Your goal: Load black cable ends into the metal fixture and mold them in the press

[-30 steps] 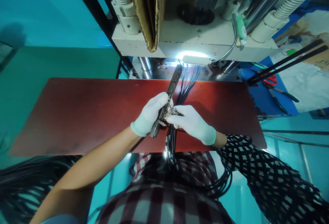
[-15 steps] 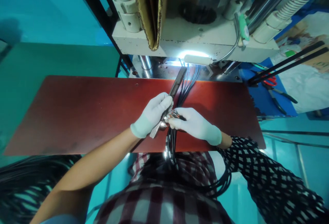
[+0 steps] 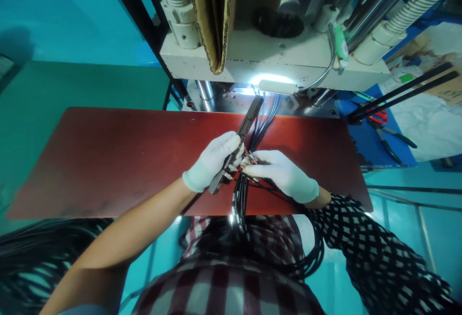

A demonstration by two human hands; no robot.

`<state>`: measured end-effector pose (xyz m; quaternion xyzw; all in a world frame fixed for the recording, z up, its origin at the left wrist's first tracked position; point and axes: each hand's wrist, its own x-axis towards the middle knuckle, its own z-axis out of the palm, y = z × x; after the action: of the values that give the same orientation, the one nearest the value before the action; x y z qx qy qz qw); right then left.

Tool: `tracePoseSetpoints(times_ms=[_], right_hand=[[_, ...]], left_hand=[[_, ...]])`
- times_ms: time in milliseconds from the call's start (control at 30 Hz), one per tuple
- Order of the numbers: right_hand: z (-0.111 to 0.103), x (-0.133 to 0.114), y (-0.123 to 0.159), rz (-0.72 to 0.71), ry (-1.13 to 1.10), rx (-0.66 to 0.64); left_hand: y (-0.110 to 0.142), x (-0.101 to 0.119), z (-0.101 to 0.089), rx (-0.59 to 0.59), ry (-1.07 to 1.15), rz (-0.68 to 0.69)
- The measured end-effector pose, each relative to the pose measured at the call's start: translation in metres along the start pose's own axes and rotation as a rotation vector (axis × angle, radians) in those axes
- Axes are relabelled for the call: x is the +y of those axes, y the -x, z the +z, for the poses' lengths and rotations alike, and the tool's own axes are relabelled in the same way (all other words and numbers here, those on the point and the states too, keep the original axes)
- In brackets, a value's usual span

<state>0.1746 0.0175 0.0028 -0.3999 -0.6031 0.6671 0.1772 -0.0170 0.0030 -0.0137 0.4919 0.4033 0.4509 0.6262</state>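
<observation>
The pale machine point(image 3: 274, 67) stands lit beyond your reddish board point(image 3: 108, 161), and a bundle of black cables point(image 3: 239, 199) runs over the board from the lit gap toward your lap. In front of you, above the middle of the board, the dark bar point(image 3: 251, 117) slants, its far end toward the light. The work looks partway along: a few small ends point(image 3: 228, 175) sit at the bar's near half, while others are off it; whether they are seated, you cannot tell from here. Your left hand point(image 3: 214, 158) comes in low, thumb over the bar, clamped around its middle. Your right hand point(image 3: 283, 173) reaches in level, thumb and fingertips pinched on loose wire ends point(image 3: 250, 159) just beside the bar.
</observation>
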Motion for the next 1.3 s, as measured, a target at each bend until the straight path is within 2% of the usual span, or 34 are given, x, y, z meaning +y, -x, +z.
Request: tracePoseSetpoints(times_ms=[200, 333, 433, 600, 667, 767, 867, 1100, 1300], right_hand=[[-0.007, 0.006, -0.004, 0.013, -0.299, -0.184], [-0.010, 0.011, -0.005, 0.003, -0.383, -0.190], [-0.013, 0.012, -0.004, 0.065, -0.372, -0.167], [-0.013, 0.002, -0.001, 0.152, -0.195, -0.170], [-0.008, -0.002, -0.001, 0.085, -0.055, -0.118], [0.003, -0.008, -0.003, -0.042, 0.205, 0.050], [0.011, -0.012, -0.006, -0.067, 0.401, 0.095], [0.017, -0.012, -0.011, -0.061, 0.425, 0.119], [0.025, -0.009, -0.013, -0.046, 0.370, 0.130]], left_hand=[[-0.001, -0.003, -0.003, -0.015, -0.014, -0.013], [-0.001, -0.005, -0.003, -0.018, 0.003, -0.010], [0.000, -0.005, -0.002, -0.029, 0.024, -0.027], [0.001, -0.003, 0.000, -0.035, 0.053, -0.043], [0.001, -0.003, 0.000, -0.031, 0.048, -0.042], [0.001, -0.004, -0.001, -0.022, 0.007, -0.035], [0.001, -0.003, 0.000, 0.031, -0.037, -0.023], [0.004, -0.004, 0.005, 0.085, -0.068, -0.026], [0.007, -0.007, 0.006, 0.216, -0.265, 0.071]])
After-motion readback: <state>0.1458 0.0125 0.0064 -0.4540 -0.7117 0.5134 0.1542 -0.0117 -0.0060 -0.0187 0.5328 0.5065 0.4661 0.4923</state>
